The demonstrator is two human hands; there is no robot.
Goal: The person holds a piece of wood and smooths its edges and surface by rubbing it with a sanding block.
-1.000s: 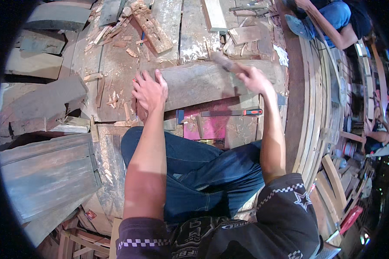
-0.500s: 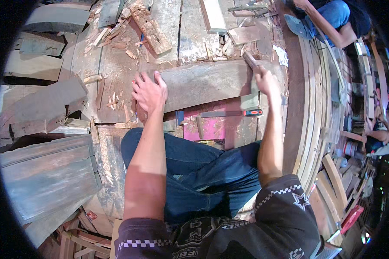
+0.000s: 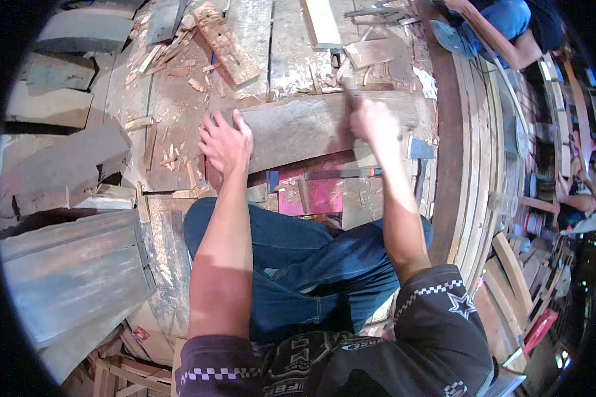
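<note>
A weathered grey plank (image 3: 291, 126) lies crosswise on the boards in front of me. My left hand (image 3: 226, 142) rests on its left end, fingers spread, holding nothing. Over the plank's right half, my right hand (image 3: 376, 124) is closed round a dark bar-shaped tool (image 3: 351, 92), blurred by motion; its kind cannot be made out. Just below the plank lies a file (image 3: 338, 175), its red-tipped handle partly hidden by my right forearm. Beside it are a pink sheet (image 3: 321, 196) and a small wood strip (image 3: 304, 196).
Splintered wood (image 3: 226, 46) and chips lie beyond the plank, near a pale beam (image 3: 320, 23). Thick offcuts (image 3: 66, 162) and a wide panel (image 3: 79, 278) are at left. A flat blue-grey metal piece (image 3: 420, 148) lies right. Long boards (image 3: 473, 159) run along the right, below another person's arm (image 3: 490, 33).
My right hand has moved left along the plank with the tool, and the blue-grey metal piece at right has come into sight. My left hand stays on the plank's left end.
</note>
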